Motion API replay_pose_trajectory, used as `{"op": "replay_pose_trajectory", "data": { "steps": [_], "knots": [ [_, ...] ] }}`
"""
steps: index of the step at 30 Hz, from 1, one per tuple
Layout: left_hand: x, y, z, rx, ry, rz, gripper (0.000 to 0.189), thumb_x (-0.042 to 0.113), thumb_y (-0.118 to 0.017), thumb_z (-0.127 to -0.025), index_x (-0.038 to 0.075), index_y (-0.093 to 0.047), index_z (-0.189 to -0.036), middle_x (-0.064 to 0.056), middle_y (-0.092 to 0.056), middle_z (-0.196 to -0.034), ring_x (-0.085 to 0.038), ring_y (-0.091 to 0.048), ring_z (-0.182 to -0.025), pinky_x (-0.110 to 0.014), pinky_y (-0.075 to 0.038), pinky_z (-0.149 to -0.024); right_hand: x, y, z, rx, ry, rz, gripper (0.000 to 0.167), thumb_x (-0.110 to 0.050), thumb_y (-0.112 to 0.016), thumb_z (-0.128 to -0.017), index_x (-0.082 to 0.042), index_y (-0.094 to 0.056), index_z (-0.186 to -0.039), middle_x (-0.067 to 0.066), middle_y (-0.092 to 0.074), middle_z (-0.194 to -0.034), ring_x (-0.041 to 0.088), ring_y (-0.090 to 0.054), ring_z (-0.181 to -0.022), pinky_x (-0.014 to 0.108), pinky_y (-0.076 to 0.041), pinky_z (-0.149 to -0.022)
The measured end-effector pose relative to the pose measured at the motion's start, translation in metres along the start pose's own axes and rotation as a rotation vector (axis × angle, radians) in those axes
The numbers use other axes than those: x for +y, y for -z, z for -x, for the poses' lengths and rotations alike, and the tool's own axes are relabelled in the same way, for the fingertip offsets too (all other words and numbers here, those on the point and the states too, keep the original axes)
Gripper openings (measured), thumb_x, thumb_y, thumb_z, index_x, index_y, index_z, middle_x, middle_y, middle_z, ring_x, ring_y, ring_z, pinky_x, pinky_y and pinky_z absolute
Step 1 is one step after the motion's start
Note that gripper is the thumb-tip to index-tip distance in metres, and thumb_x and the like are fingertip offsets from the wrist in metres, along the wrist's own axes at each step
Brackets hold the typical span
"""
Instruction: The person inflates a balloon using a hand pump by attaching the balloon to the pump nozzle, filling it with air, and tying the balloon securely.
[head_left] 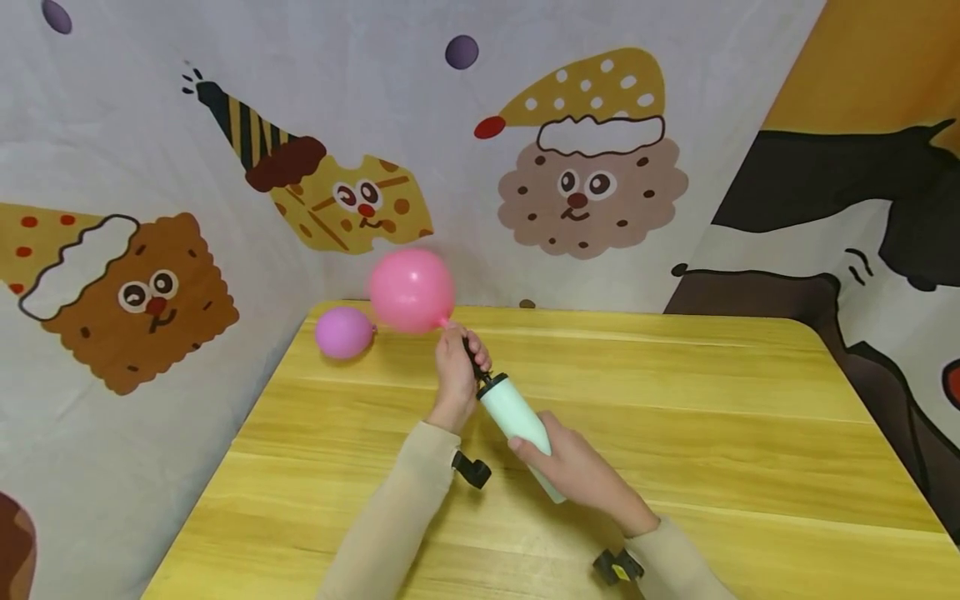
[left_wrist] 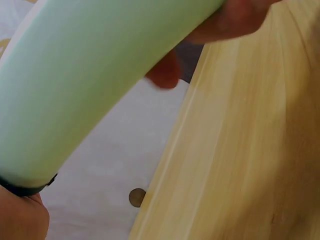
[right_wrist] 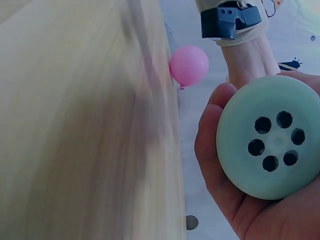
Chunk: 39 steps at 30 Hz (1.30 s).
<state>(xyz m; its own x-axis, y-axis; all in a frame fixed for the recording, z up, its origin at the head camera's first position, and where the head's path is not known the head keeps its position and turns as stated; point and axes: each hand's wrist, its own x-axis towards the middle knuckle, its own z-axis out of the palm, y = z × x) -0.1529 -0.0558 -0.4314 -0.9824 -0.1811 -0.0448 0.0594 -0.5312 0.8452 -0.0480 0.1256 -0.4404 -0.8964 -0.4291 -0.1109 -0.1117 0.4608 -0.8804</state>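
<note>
A pale green hand balloon pump point(head_left: 517, 412) with a black end slants above the table in the head view. Around its barrel curl the fingers of my right hand point(head_left: 581, 467). My left hand point(head_left: 456, 371) grips the pump's thin black front part and the neck of a round, inflated pink balloon point(head_left: 412, 290). The left fingers hide where balloon and pump meet. The right wrist view shows the pump's holed end cap point(right_wrist: 272, 137) in the right palm. In the left wrist view, the green barrel point(left_wrist: 95, 75) fills the upper left.
A smaller, tied purple-pink balloon point(head_left: 343, 332) lies at the table's back left corner. The wooden table point(head_left: 712, 433) ends against a cloth backdrop point(head_left: 450, 125) printed with cartoon faces. Black wrist mounts point(head_left: 471, 470) sit on both sleeves.
</note>
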Motion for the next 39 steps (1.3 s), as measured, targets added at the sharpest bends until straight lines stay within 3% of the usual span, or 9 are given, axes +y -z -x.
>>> {"op": "replay_pose_trajectory", "data": {
  "steps": [8, 17, 26, 29, 33, 39],
  "knots": [
    [-0.001, -0.003, 0.003, -0.02, 0.005, -0.01, 0.044, 0.03, -0.031, -0.115, 0.013, -0.046, -0.077, 0.003, -0.044, -0.064, -0.008, -0.042, -0.051, -0.02, -0.038, -0.047, -0.001, 0.002, -0.005, 0.004, -0.011, -0.032, 0.064, -0.044, -0.06, -0.105, 0.009, -0.047, -0.137, 0.01, -0.063, -0.085, 0.019, -0.063, -0.064, 0.034, -0.055, -0.049],
    [0.003, 0.003, -0.006, -0.041, 0.031, -0.051, 0.037, 0.025, -0.03, -0.113, 0.01, -0.046, -0.084, 0.001, -0.048, -0.067, -0.01, -0.045, -0.052, -0.022, -0.043, -0.05, -0.006, -0.002, -0.004, -0.007, -0.032, -0.11, 0.064, -0.045, -0.058, -0.106, 0.01, -0.046, -0.135, 0.017, -0.064, -0.081, 0.022, -0.063, -0.057, 0.035, -0.054, -0.046],
    [0.002, 0.007, -0.01, 0.003, 0.05, -0.065, 0.038, 0.038, -0.034, -0.114, 0.015, -0.047, -0.086, 0.0, -0.052, -0.067, -0.013, -0.053, -0.054, -0.025, -0.051, -0.052, -0.006, -0.003, -0.001, -0.013, -0.06, -0.144, 0.063, -0.046, -0.058, -0.105, 0.009, -0.046, -0.134, 0.018, -0.063, -0.082, 0.023, -0.062, -0.057, 0.035, -0.054, -0.045],
    [0.003, 0.007, -0.01, 0.018, 0.03, -0.073, 0.04, 0.038, -0.033, -0.114, 0.014, -0.048, -0.085, 0.0, -0.053, -0.066, -0.013, -0.054, -0.053, -0.026, -0.053, -0.053, -0.006, -0.004, 0.0, -0.003, -0.057, -0.133, 0.062, -0.046, -0.058, -0.105, 0.008, -0.047, -0.134, 0.015, -0.062, -0.082, 0.022, -0.062, -0.058, 0.035, -0.054, -0.046],
    [0.007, 0.009, -0.015, 0.067, -0.042, -0.07, 0.04, 0.03, -0.032, -0.115, 0.012, -0.047, -0.082, 0.0, -0.053, -0.066, -0.013, -0.054, -0.054, -0.026, -0.053, -0.054, -0.005, -0.003, 0.006, 0.006, -0.047, -0.094, 0.061, -0.045, -0.059, -0.105, 0.007, -0.048, -0.134, 0.011, -0.063, -0.083, 0.02, -0.062, -0.06, 0.034, -0.054, -0.046],
    [0.016, 0.015, -0.025, 0.126, -0.107, -0.139, 0.04, 0.023, -0.032, -0.114, 0.011, -0.049, -0.08, 0.0, -0.061, -0.066, -0.012, -0.061, -0.056, -0.025, -0.053, -0.058, -0.003, -0.002, 0.015, 0.003, -0.045, -0.029, 0.061, -0.047, -0.059, -0.104, 0.005, -0.05, -0.135, 0.008, -0.064, -0.086, 0.018, -0.063, -0.063, 0.032, -0.054, -0.048]
  ]
}}
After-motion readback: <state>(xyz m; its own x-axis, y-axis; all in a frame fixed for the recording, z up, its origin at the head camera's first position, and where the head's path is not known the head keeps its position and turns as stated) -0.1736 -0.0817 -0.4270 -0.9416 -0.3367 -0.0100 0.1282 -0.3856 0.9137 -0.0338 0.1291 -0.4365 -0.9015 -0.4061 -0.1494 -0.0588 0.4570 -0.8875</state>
